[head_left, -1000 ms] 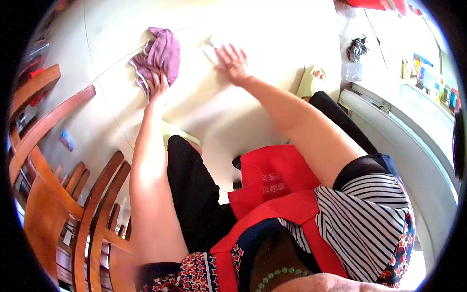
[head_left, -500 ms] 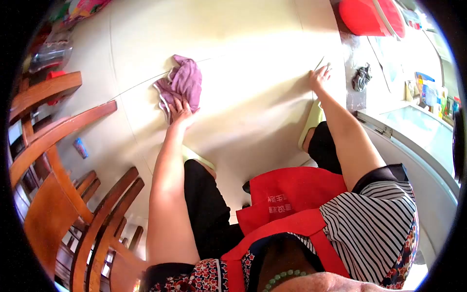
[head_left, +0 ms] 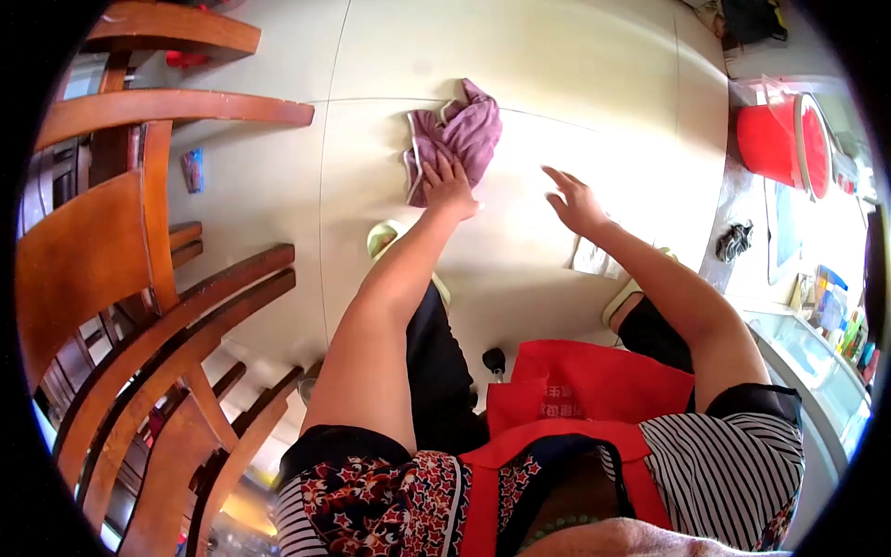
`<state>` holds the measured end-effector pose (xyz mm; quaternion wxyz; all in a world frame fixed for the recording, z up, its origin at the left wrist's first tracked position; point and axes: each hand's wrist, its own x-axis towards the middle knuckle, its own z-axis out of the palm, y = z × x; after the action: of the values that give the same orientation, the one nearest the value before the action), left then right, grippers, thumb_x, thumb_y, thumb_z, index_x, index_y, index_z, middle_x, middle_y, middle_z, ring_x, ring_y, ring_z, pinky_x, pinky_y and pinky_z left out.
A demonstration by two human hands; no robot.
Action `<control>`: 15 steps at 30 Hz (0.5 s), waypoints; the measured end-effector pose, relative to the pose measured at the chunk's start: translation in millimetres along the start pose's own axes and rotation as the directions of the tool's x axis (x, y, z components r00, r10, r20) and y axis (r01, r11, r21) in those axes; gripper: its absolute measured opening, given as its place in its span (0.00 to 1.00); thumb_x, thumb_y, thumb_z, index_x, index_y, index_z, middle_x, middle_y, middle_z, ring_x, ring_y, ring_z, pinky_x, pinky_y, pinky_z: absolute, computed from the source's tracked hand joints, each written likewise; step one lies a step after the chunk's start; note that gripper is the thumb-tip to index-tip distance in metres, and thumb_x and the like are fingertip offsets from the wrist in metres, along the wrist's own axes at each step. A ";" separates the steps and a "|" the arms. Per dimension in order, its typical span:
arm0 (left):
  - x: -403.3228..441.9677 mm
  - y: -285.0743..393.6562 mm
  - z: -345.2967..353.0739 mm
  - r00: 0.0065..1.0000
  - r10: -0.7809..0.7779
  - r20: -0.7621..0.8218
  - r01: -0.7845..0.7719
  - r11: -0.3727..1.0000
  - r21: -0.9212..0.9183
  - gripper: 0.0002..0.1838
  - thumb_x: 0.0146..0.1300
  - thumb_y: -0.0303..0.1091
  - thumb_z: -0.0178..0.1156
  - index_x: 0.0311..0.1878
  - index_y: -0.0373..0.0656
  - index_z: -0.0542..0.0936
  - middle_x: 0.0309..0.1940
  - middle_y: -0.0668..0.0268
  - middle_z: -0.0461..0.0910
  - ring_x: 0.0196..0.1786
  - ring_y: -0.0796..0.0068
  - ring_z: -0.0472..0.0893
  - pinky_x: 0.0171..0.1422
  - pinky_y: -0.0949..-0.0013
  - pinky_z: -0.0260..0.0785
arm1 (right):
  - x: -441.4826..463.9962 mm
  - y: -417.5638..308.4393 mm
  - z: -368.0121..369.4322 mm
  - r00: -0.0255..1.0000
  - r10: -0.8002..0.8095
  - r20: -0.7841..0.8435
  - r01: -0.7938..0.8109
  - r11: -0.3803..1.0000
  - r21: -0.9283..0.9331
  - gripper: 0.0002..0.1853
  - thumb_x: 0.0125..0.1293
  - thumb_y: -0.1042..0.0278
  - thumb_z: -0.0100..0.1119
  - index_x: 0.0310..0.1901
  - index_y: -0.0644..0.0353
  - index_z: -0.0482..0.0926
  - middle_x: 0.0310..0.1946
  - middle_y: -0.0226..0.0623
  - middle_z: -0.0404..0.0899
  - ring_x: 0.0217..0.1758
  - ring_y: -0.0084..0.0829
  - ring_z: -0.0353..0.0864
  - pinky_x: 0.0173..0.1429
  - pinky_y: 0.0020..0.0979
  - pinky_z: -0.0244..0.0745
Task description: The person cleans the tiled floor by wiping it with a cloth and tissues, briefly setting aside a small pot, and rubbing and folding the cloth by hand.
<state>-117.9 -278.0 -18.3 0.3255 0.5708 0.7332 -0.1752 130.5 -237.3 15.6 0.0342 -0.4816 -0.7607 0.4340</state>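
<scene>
My left hand [head_left: 450,190] lies flat on a crumpled purple cloth [head_left: 473,139] with pale edging, its fingers spread over the cloth's near part. The cloth rests on the cream tiled floor [head_left: 390,130]. To the right, my right hand [head_left: 577,204] reaches over the floor with its fingers stretched out and nothing in them. Beneath that wrist, a white thing [head_left: 596,258] is partly hidden, and its kind is unclear.
Wooden chairs [head_left: 93,251] crowd the left side. A small blue packet [head_left: 192,171] lies on the floor near them. At right stand a red bucket [head_left: 770,141] and a glass-topped cabinet [head_left: 794,343], with a dark crumpled thing [head_left: 734,241] nearby.
The view has shifted, so chairs and cloth appear farther right. My right hand has moved away from the floor's right edge, in toward the cloth. My left hand stays on the cloth.
</scene>
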 end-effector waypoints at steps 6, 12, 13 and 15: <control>-33.5 21.6 55.4 0.998 0.038 0.060 -0.042 0.997 0.068 0.47 0.54 0.55 0.57 0.72 0.39 0.53 0.72 0.44 0.43 0.72 0.41 0.50 0.72 0.47 0.47 | 94.1 -75.2 97.0 0.975 0.199 0.101 -0.172 0.959 -0.225 0.31 0.63 0.54 0.53 0.69 0.32 0.58 0.71 0.41 0.50 0.67 0.50 0.61 0.68 0.42 0.65; -39.6 2.0 78.8 0.858 0.191 -0.476 -0.315 0.929 -0.195 0.36 0.58 0.45 0.56 0.68 0.40 0.60 0.65 0.49 0.61 0.70 0.52 0.57 0.71 0.51 0.50 | 108.2 -120.4 131.3 0.910 -0.226 0.347 0.389 0.754 -0.530 0.25 0.61 0.55 0.54 0.62 0.28 0.69 0.68 0.21 0.56 0.69 0.38 0.55 0.68 0.44 0.56; -33.9 2.5 64.4 0.805 0.112 -0.583 -0.274 0.941 -0.197 0.36 0.59 0.45 0.57 0.67 0.37 0.60 0.64 0.48 0.62 0.69 0.50 0.59 0.70 0.53 0.51 | 121.4 -125.3 132.7 0.881 -0.274 0.385 0.454 0.719 -0.526 0.24 0.61 0.56 0.54 0.61 0.27 0.70 0.68 0.18 0.57 0.69 0.37 0.55 0.68 0.43 0.55; -7.4 -7.4 68.4 0.778 0.027 -0.628 -0.223 0.946 -0.235 0.35 0.60 0.45 0.55 0.67 0.34 0.59 0.63 0.47 0.62 0.68 0.50 0.60 0.70 0.53 0.51 | 145.4 -134.8 136.5 0.833 -0.355 0.424 0.544 0.665 -0.512 0.24 0.61 0.57 0.54 0.60 0.26 0.71 0.68 0.15 0.57 0.68 0.35 0.57 0.68 0.40 0.55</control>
<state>-105.0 -328.4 -63.9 0.1607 0.5890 0.7767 0.1549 -106.1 -233.6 -29.0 -0.1280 -0.1919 -0.9510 0.2058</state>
